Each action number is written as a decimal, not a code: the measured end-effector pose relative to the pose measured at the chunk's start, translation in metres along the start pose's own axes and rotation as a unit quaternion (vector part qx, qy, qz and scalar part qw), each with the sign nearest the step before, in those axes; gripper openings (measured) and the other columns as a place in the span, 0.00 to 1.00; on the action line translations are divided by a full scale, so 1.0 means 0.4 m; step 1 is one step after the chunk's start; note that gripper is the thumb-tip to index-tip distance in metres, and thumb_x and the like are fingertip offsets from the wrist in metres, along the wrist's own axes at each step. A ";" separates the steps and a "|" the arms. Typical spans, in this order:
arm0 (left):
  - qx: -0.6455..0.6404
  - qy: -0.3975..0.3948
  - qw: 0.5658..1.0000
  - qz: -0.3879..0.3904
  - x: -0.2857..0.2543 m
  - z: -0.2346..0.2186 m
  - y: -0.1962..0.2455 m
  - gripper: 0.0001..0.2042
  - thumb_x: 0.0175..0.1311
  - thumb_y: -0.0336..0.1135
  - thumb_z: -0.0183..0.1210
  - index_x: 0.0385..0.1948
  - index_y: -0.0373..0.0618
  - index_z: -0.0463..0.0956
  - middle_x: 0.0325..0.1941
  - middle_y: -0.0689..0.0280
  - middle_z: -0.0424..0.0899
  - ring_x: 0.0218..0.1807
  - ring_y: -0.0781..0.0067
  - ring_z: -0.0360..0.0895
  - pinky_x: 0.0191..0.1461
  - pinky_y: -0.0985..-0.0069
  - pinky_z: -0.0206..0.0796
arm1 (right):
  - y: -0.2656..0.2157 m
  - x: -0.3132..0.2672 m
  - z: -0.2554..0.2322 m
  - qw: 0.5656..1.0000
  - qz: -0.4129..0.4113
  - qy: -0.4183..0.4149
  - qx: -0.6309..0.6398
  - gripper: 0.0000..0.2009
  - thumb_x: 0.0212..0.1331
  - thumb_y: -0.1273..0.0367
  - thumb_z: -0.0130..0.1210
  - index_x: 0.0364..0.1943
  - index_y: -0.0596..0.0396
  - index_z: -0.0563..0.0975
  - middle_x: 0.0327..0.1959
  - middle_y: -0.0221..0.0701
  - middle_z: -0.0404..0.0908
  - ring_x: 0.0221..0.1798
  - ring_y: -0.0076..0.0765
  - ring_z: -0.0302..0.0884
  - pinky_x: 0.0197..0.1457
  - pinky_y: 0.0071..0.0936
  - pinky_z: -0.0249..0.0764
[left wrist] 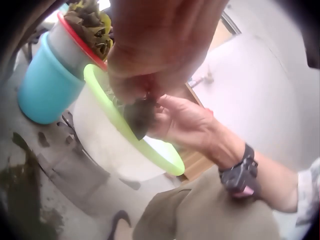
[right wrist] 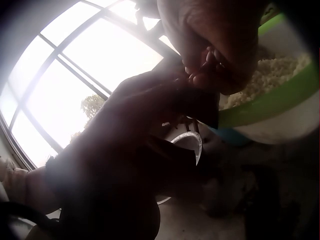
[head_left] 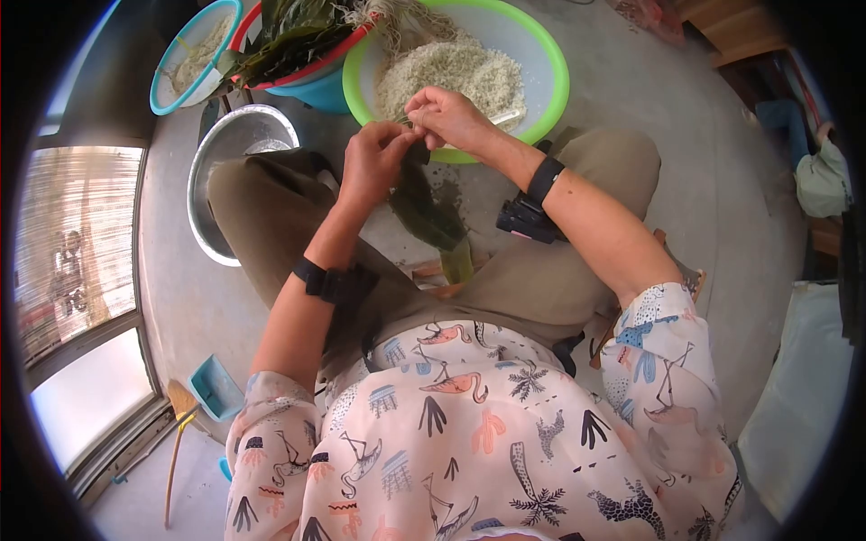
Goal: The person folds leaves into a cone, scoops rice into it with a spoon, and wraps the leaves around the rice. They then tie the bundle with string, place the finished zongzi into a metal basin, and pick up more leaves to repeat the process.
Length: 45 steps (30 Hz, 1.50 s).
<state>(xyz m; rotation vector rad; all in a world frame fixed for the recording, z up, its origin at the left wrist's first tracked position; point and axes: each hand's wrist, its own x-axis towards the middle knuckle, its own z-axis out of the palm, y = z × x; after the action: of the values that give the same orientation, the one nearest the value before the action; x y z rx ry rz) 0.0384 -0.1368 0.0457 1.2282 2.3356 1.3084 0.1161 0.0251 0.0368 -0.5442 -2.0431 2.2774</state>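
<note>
Both hands meet over the near rim of a green-rimmed basin (head_left: 548,135) that holds white rice grains (head_left: 451,77). My left hand (head_left: 370,167) grips a small, dark green folded leaf (left wrist: 140,117), whose pointed end sticks out below the fingers in the left wrist view. Thumb and fingertips of my right hand (head_left: 448,117) pinch at the same leaf, right against the left fingertips; in the right wrist view (right wrist: 215,45) the right hand has its fingers curled. What lies between the fingertips is mostly hidden. A white-handled utensil (head_left: 507,117) lies in the rice.
A red-rimmed basin (head_left: 311,70) of dark leaves sits on a blue bucket (left wrist: 47,85). Pale strands (head_left: 388,18) hang over the rice basin's rim. A metal basin (head_left: 200,194) and a blue-rimmed bowl (head_left: 225,50) stand left. Long leaves (head_left: 424,212) lie between the knees.
</note>
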 end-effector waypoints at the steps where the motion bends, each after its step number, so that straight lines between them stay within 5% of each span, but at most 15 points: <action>1: -0.134 -0.056 0.981 -0.125 0.007 -0.008 -0.004 0.08 0.62 0.35 0.60 0.36 0.40 0.79 0.27 0.66 0.75 0.28 0.73 0.74 0.33 0.76 0.67 | -0.001 -0.001 0.001 1.000 0.001 -0.001 -0.001 0.07 0.64 0.68 0.53 0.40 0.57 0.74 0.28 0.26 0.76 0.22 0.17 0.72 0.26 0.16 0.70; 2: -0.263 -0.109 0.927 -0.245 0.013 -0.020 -0.005 0.10 0.65 0.37 0.59 0.35 0.38 0.79 0.25 0.71 0.74 0.26 0.80 0.71 0.34 0.79 0.66 | -0.004 -0.003 0.002 1.000 -0.020 0.002 -0.006 0.06 0.62 0.71 0.54 0.39 0.57 0.73 0.29 0.26 0.76 0.22 0.18 0.73 0.25 0.18 0.71; 6: -0.355 -0.123 0.862 -0.340 0.017 -0.035 -0.038 0.09 0.65 0.37 0.59 0.34 0.41 0.78 0.25 0.74 0.72 0.26 0.84 0.68 0.34 0.81 0.66 | -0.002 -0.010 0.004 0.997 -0.069 -0.019 -0.039 0.06 0.58 0.74 0.56 0.38 0.58 0.72 0.32 0.28 0.76 0.24 0.20 0.76 0.27 0.19 0.72; 13: -0.429 -0.101 0.808 -0.392 0.028 -0.043 -0.043 0.05 0.64 0.34 0.60 0.31 0.44 0.76 0.25 0.75 0.70 0.27 0.82 0.69 0.34 0.80 0.67 | 0.010 -0.024 0.017 0.995 -0.094 0.016 0.025 0.06 0.59 0.74 0.58 0.36 0.55 0.72 0.35 0.25 0.73 0.31 0.20 0.79 0.33 0.18 0.75; 18: -0.462 -0.103 0.778 -0.413 0.031 -0.040 -0.041 0.05 0.64 0.33 0.59 0.30 0.44 0.75 0.25 0.74 0.70 0.26 0.81 0.69 0.31 0.79 0.67 | -0.004 -0.030 0.033 0.938 -0.249 0.050 -0.236 0.05 0.50 0.73 0.61 0.29 0.56 0.76 0.30 0.29 0.72 0.30 0.29 0.77 0.34 0.27 0.73; 25: -0.468 -0.090 0.775 -0.416 0.028 -0.033 -0.038 0.06 0.64 0.32 0.59 0.28 0.43 0.74 0.25 0.73 0.70 0.26 0.81 0.69 0.31 0.78 0.67 | -0.009 -0.007 0.024 0.931 -0.243 0.065 -0.263 0.07 0.48 0.70 0.64 0.25 0.56 0.77 0.31 0.33 0.74 0.29 0.33 0.74 0.35 0.29 0.72; 27: -0.467 -0.090 0.776 -0.414 0.028 -0.032 -0.040 0.06 0.64 0.32 0.59 0.29 0.43 0.74 0.24 0.73 0.70 0.26 0.81 0.69 0.31 0.77 0.67 | -0.023 -0.004 0.000 0.994 -0.046 -0.033 -0.088 0.07 0.49 0.69 0.64 0.25 0.57 0.78 0.33 0.33 0.75 0.29 0.31 0.75 0.34 0.27 0.72; 28: -0.467 -0.090 0.776 -0.414 0.027 -0.030 -0.046 0.06 0.64 0.32 0.59 0.29 0.43 0.74 0.24 0.73 0.70 0.26 0.81 0.69 0.31 0.77 0.67 | -0.024 -0.007 0.003 0.994 -0.046 -0.033 -0.088 0.07 0.49 0.69 0.64 0.25 0.57 0.78 0.33 0.33 0.75 0.29 0.31 0.75 0.34 0.27 0.72; 31: -0.477 -0.079 0.777 -0.403 0.027 -0.028 -0.052 0.06 0.64 0.32 0.59 0.30 0.42 0.75 0.24 0.73 0.69 0.26 0.81 0.69 0.31 0.77 0.67 | -0.009 -0.005 0.008 0.990 -0.091 -0.021 -0.110 0.08 0.51 0.69 0.62 0.25 0.58 0.78 0.32 0.31 0.74 0.28 0.26 0.76 0.31 0.25 0.73; 33: -0.471 -0.086 0.778 -0.406 0.032 -0.030 -0.046 0.05 0.64 0.32 0.59 0.31 0.42 0.75 0.25 0.73 0.70 0.26 0.81 0.69 0.32 0.76 0.68 | 0.014 0.010 0.006 0.905 -0.307 0.020 -0.294 0.09 0.54 0.69 0.61 0.24 0.59 0.77 0.31 0.29 0.72 0.27 0.22 0.76 0.29 0.22 0.73; 34: -0.471 -0.087 0.778 -0.407 0.032 -0.029 -0.045 0.05 0.64 0.32 0.59 0.31 0.42 0.75 0.25 0.73 0.70 0.26 0.81 0.69 0.32 0.76 0.68 | 0.016 0.011 0.002 0.905 -0.306 0.020 -0.293 0.09 0.54 0.69 0.61 0.24 0.59 0.77 0.31 0.29 0.72 0.27 0.22 0.76 0.29 0.22 0.73; 36: -0.475 -0.087 0.777 -0.404 0.032 -0.030 -0.045 0.05 0.64 0.32 0.59 0.31 0.43 0.75 0.25 0.73 0.71 0.26 0.81 0.69 0.32 0.76 0.68 | 0.012 0.009 -0.004 0.976 -0.153 -0.032 -0.155 0.08 0.54 0.69 0.61 0.24 0.59 0.77 0.31 0.29 0.72 0.28 0.23 0.77 0.31 0.22 0.76; 39: -0.471 -0.094 0.790 -0.381 0.024 -0.025 -0.054 0.06 0.62 0.35 0.61 0.31 0.43 0.76 0.26 0.74 0.72 0.27 0.83 0.69 0.35 0.78 0.71 | -0.004 -0.003 -0.012 0.991 -0.083 -0.038 -0.093 0.08 0.55 0.70 0.59 0.23 0.59 0.76 0.32 0.29 0.73 0.29 0.24 0.79 0.34 0.22 0.78; 45: -0.433 -0.083 0.821 -0.363 0.006 -0.021 -0.093 0.04 0.64 0.32 0.60 0.34 0.45 0.75 0.25 0.75 0.71 0.25 0.84 0.69 0.38 0.77 0.71 | -0.006 -0.007 -0.027 0.991 -0.050 -0.053 -0.112 0.08 0.56 0.73 0.54 0.22 0.60 0.74 0.30 0.29 0.75 0.31 0.24 0.79 0.36 0.22 0.79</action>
<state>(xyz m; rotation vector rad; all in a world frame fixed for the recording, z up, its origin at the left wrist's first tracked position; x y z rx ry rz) 0.0113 -0.1499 0.0221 0.1173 1.4568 1.5445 0.1211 0.0352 0.0391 -0.3258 -2.3352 2.0778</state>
